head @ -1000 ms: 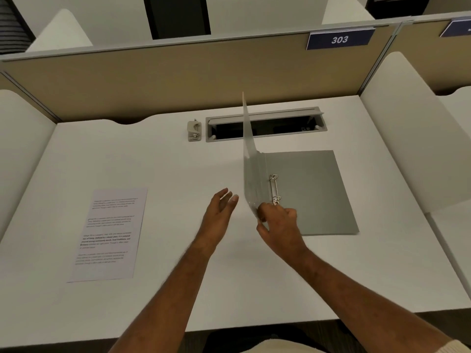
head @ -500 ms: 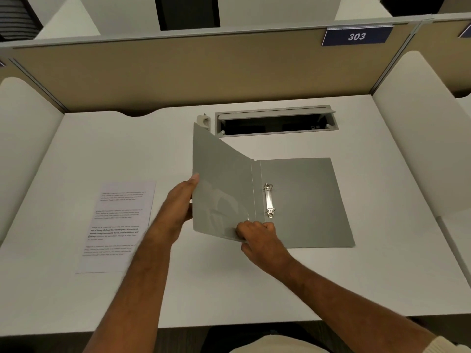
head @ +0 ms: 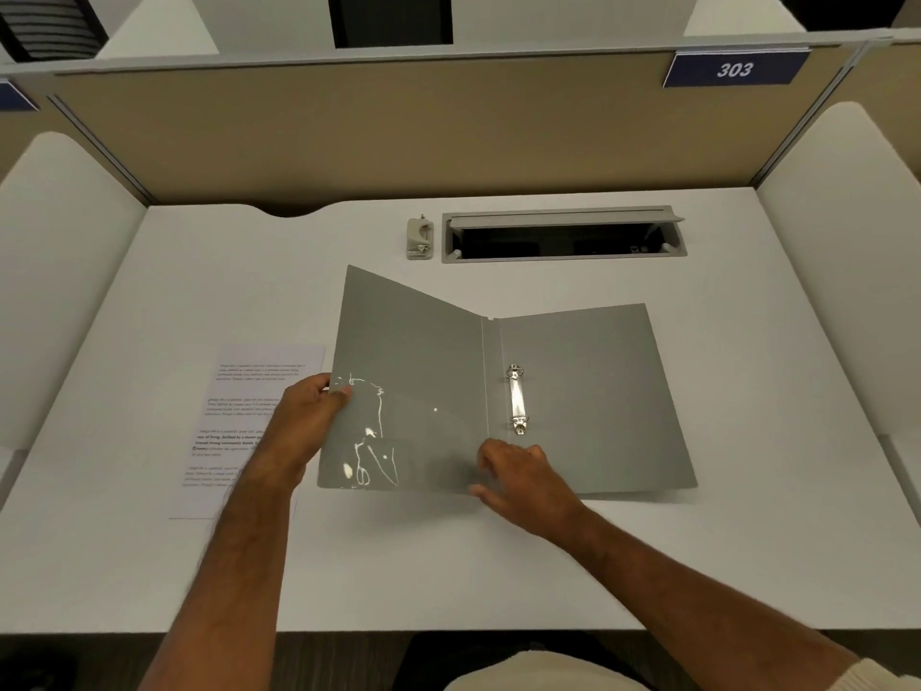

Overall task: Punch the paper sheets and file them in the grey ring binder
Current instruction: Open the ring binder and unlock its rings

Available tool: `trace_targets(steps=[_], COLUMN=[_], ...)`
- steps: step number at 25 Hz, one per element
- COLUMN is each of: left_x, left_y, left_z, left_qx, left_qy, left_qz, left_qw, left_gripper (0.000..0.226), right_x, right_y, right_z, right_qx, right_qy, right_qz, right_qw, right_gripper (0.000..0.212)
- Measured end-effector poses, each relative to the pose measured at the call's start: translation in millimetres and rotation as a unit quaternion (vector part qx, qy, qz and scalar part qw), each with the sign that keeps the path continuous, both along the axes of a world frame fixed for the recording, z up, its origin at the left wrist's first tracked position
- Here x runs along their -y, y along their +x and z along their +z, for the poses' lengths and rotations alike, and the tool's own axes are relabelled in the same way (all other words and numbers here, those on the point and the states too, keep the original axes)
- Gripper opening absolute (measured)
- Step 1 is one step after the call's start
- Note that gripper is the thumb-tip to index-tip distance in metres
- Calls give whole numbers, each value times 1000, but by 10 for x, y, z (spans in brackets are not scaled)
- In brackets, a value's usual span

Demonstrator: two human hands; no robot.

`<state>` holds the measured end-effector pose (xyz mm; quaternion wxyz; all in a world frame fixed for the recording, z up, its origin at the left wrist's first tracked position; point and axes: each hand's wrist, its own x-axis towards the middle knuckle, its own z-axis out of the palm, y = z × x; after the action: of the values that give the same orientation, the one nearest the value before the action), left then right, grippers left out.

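The grey ring binder lies open in the middle of the white desk, its metal ring mechanism showing beside the spine. Its left cover is still raised a little off the desk. My left hand grips that cover's outer left edge, thumb on top. My right hand rests with spread fingers on the binder's near edge by the spine. A printed paper sheet lies flat to the left, partly hidden under my left hand and the cover. A small grey hole punch stands behind the binder.
A grey cable hatch with its lid up is set in the desk at the back right of the punch. A beige partition with a blue 303 plate closes the back. White side panels flank the desk.
The binder's left cover has swung from upright down to the left, nearly flat. My left hand went from open in the air to gripping the cover's outer edge.
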<state>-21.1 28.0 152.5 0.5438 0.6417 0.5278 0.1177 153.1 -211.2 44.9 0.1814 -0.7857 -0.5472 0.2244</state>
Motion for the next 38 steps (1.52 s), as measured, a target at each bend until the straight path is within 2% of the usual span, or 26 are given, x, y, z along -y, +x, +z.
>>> trace_targets(steps=[2,7,8,9,11,13,15,16,19,23,25,31,38], left_x=[-99,-247,-266,-275,-272,-225,-146,-98,62,292,393,425,345], left_y=[-106,-303,-328,-347,-365,-320,-214,-132,219,739,944,1365,1525], left_z=[-3,-133,-187,-246,-372,-444,-512,-571,-807,-1078,-1151,-1263,-1434], left_qx=[-8,-32,-40,-55,-141,-240,-228,-189,-81,-20,0,-6,-57], left_qy=[8,36,48,66,157,294,387,404,363,195,130,49,77], left_qz=[12,27,26,23,5,-30,-74,-92,-133,-188,-195,-251,-306], left_qw=[1000,998,998,996,977,925,890,890,918,962,972,967,947], left_gripper=[18,13,16,28,57,71,66,59,42,39,38,46,36], right_x=[3,-17,-23,-28,-46,-60,-84,-95,-132,-169,-167,-211,-296], right_y=[112,427,474,514,573,607,635,646,674,706,741,859,907], right_z=[17,-57,-82,-108,-128,-132,-137,-144,-184,-220,-241,-271,-267], right_qx=[-27,-109,-131,-155,-189,-204,-218,-222,-244,-293,-315,-363,-377], right_qy=[19,14,11,11,9,2,-8,-14,-26,-40,-42,-55,-100], right_qz=[-50,-157,-168,-174,-172,-166,-157,-153,-141,-133,-125,-109,-99], right_qw=[998,981,977,972,967,965,963,963,959,946,940,924,915], right_gripper=[22,22,21,19,16,14,13,13,19,31,31,29,30])
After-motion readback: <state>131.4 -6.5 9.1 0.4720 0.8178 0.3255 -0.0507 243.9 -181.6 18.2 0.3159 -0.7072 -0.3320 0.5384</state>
